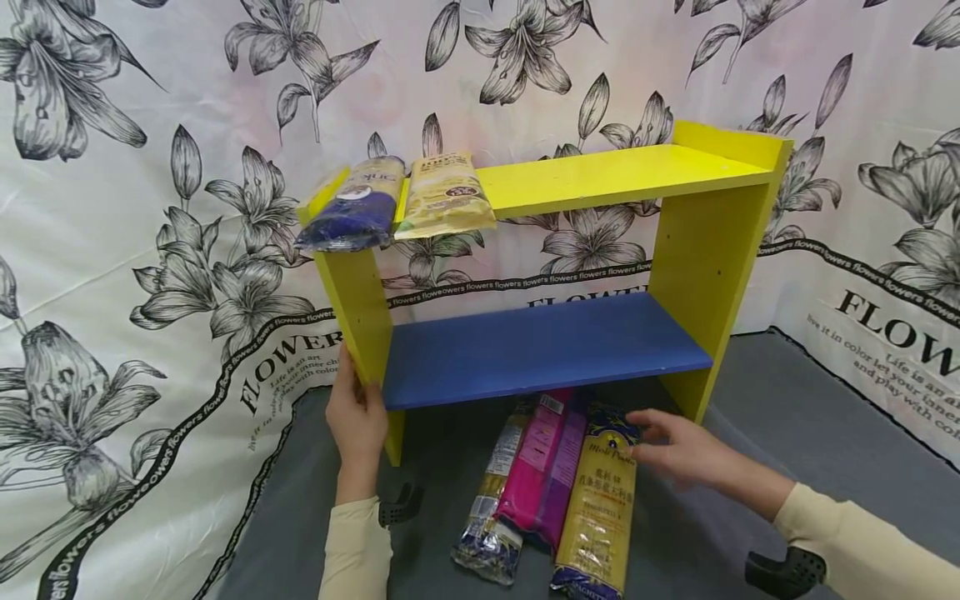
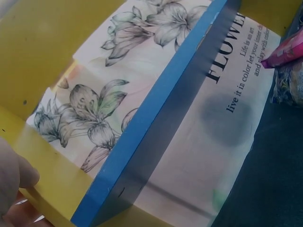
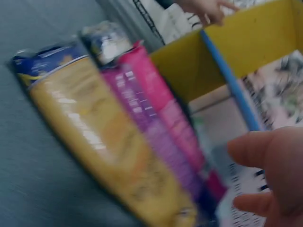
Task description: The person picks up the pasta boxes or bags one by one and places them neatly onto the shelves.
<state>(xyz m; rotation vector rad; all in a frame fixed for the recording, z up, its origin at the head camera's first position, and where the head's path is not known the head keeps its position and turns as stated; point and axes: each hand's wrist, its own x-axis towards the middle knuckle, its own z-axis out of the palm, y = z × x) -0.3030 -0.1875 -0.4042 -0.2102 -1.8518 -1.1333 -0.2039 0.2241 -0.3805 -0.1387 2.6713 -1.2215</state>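
My left hand (image 1: 358, 423) grips the left side panel of a yellow shelf unit (image 1: 352, 312) with a blue middle board (image 1: 540, 346). In the left wrist view, the thumb lies on the panel's inner face. My right hand (image 1: 684, 450) has its fingers loosely spread beside the upper end of a yellow-and-blue spaghetti packet (image 1: 597, 508), holding nothing. Left of that packet lie a pink-and-purple packet (image 1: 534, 479) and a clear-ended packet (image 1: 491, 504). The far ends of these packets reach under the blue board.
On the shelf unit's top board, at the left, lie a blue-and-gold bag (image 1: 358, 204) and a pale yellow bag (image 1: 447, 196), both overhanging its front edge. A flower-printed cloth (image 1: 150, 400) hangs behind. Dark grey fabric (image 1: 292, 517) covers the table.
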